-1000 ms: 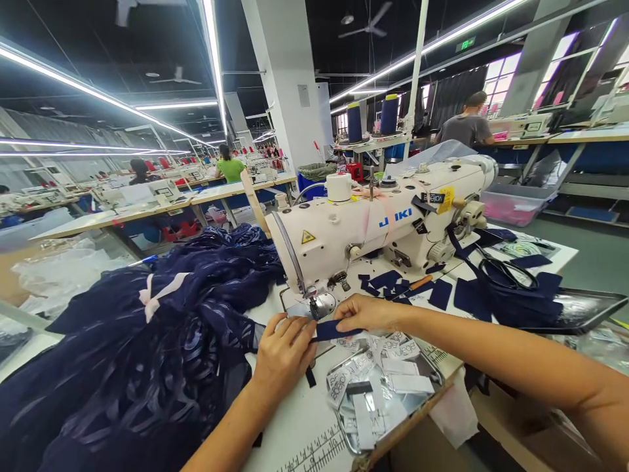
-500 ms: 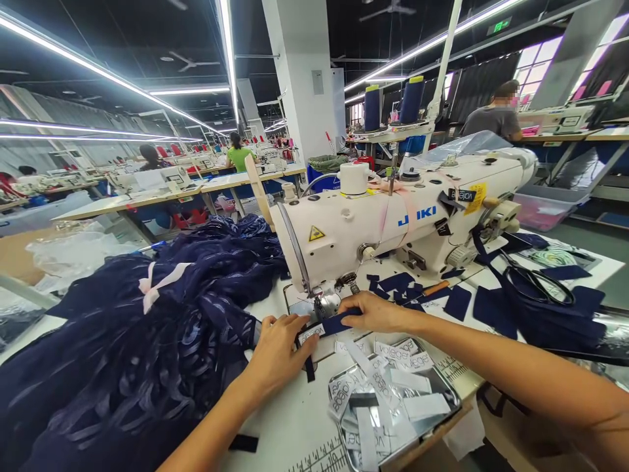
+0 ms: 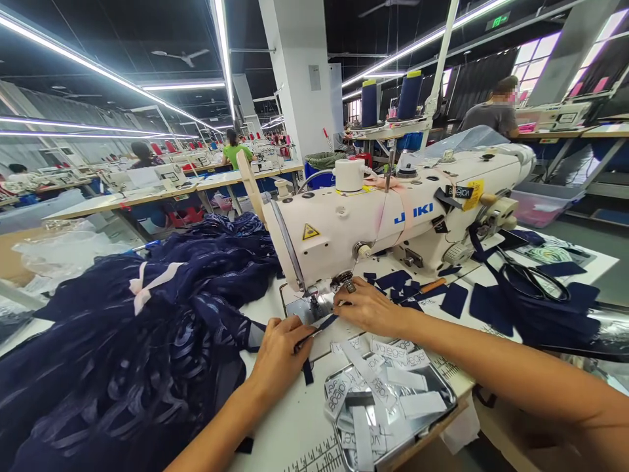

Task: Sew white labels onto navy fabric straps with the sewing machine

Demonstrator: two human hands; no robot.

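Note:
A white sewing machine [image 3: 363, 216] stands before me, its presser foot [image 3: 314, 303] over the metal needle plate. Just in front of the plate, my left hand [image 3: 281, 351] is closed on a narrow navy fabric strip [image 3: 322, 324], which it holds tilted up on edge. My right hand [image 3: 368, 307] is beside the presser foot, above the strip's far end. Its fingertips are pinched together, and what they hold, if anything, is hidden. Below my hands, a metal tray [image 3: 449, 401] holds several white printed labels [image 3: 376, 383].
A large navy garment heap [image 3: 162, 354] covers the left side, with a pale ribbon [image 3: 154, 282] on it. Navy fabric pieces [image 3: 455, 299], an orange-handled tool [image 3: 432, 286] and black-handled scissors [image 3: 535, 282] lie right. People sit at other machines behind.
My right hand has lifted off the navy strip and shifted up beside the presser foot. My left hand has curled around the strip and tilted it, hiding the white label seen on it before.

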